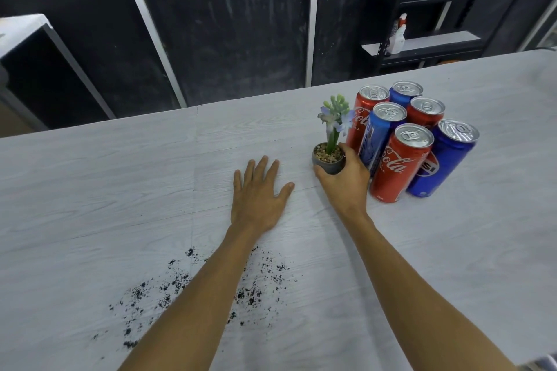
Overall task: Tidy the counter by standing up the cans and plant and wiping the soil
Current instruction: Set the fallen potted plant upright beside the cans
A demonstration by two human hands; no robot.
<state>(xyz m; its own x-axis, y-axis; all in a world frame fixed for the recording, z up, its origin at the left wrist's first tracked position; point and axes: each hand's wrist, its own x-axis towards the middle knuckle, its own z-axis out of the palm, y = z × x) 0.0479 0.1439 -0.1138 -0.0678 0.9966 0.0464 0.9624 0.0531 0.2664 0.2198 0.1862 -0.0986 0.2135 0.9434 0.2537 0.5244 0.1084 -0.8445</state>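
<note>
A small grey pot with a green, pale-flowered plant stands upright on the pale wood-grain counter. My right hand is wrapped around the pot from its right side. My left hand lies flat on the counter, palm down, fingers spread, just left of the pot. Several red and blue cans stand upright in a tight cluster right of the plant. Dark soil is scattered on the counter near me, partly under my left forearm.
Behind the counter is a dark panelled wall. A black shelf unit at the back right holds a spray bottle and a crumpled white item. A dark box with a pale top stands at the far left.
</note>
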